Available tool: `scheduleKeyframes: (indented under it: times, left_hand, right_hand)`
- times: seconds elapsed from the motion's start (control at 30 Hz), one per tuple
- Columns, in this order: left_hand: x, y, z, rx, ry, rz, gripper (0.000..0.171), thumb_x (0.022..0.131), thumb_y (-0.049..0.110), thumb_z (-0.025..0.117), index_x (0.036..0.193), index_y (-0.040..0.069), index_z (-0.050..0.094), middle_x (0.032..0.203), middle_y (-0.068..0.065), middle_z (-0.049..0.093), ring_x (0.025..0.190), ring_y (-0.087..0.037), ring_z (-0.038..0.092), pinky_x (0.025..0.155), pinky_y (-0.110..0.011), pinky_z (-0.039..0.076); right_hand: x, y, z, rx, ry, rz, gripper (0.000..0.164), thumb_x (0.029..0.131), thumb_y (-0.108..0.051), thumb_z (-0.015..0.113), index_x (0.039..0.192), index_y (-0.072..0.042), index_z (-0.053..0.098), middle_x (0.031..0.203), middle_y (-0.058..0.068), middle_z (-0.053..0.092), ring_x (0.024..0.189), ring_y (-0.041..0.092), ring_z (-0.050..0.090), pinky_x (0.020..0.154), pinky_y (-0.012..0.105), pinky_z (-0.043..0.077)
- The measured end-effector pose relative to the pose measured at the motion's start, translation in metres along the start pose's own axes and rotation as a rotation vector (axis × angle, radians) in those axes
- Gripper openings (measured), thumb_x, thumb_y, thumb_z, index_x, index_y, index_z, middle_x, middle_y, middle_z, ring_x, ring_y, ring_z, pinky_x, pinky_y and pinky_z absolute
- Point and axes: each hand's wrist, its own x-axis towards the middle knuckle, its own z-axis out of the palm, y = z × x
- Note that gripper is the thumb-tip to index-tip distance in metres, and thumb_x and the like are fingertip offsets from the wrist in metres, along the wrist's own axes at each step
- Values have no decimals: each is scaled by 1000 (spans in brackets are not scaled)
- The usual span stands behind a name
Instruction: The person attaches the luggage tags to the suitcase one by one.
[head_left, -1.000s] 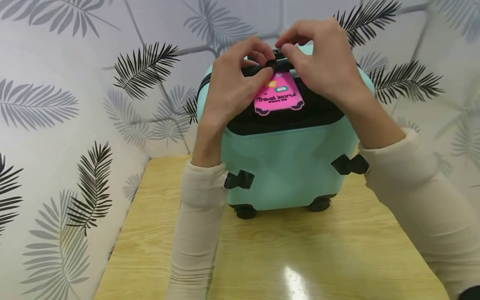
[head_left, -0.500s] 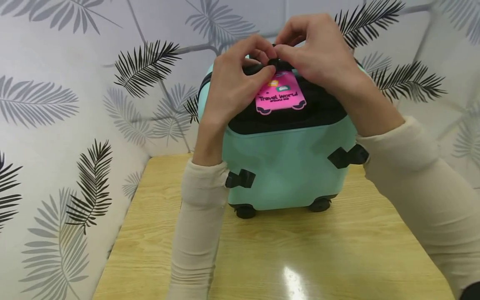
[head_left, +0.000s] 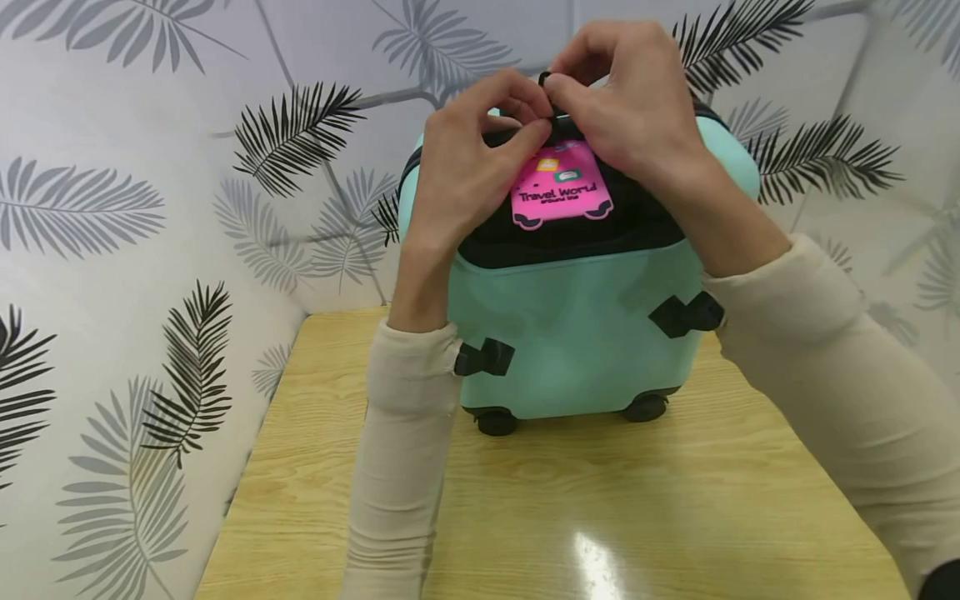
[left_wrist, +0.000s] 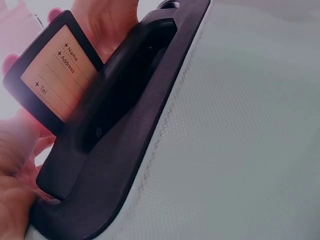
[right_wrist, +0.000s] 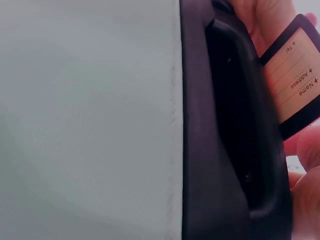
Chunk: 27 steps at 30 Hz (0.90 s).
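Observation:
A mint-green suitcase (head_left: 573, 333) with a black top panel (head_left: 555, 246) stands upright on its wheels. A pink luggage tag (head_left: 562, 185) reading "Travel World" hangs at its black carry handle (head_left: 567, 129). My left hand (head_left: 468, 162) pinches the tag's black strap beside the handle with thumb and fingers. Just right of it, my right hand (head_left: 637, 112) pinches the strap's dark end (head_left: 544, 79) between thumb and forefinger. In the left wrist view, the back of the luggage tag (left_wrist: 57, 72) shows Name, Address and Tel lines. Fingers hide most of the strap.
The suitcase stands on a light wooden table (head_left: 555, 500). Close behind and to the left is a white wall (head_left: 150, 217) with a leaf pattern. Black pieces (head_left: 686, 315) stick out from both sleeve cuffs.
My right hand has risen slightly, with the strap's end now showing upright at its fingertips. My left hand stays almost in place, and the luggage tag has barely shifted.

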Motion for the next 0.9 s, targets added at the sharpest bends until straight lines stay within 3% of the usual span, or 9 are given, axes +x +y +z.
scheduleKeyframes:
  times: [0.17,0.3,0.53,0.9]
  left_hand:
    - [1,2,-1,14,2,-59,8,98,7,67,102,8,74,95,-2,70,92,-10,67,90,-20,50]
    - [2,2,-1,16,3,-63,9,100,7,65,100,9,73,96,-1,71,92,-11,68,89,-21,50]
    - [1,2,2,41,12,-37,13,101,3,62,99,6,74,98,-1,73,94,-8,68,88,-20,49]
    - [-1,4,0,67,32,-106,22,102,0,54,100,10,74,89,-1,69,80,-12,66,83,-23,45]
  right_hand:
    - [-4,4,-7,106,-59,34,26,100,-22,68,119,-5,75,104,5,71,94,12,56,80,22,43]
    - [-5,5,-9,146,-64,45,25,98,-21,72,117,-6,76,99,3,73,92,11,58,77,23,43]
    - [-5,4,-6,146,5,42,22,97,-20,74,109,-3,78,91,0,73,89,12,61,79,20,48]
    - [-2,0,4,129,110,-24,22,97,-21,74,107,-3,80,101,12,77,85,9,62,75,18,48]
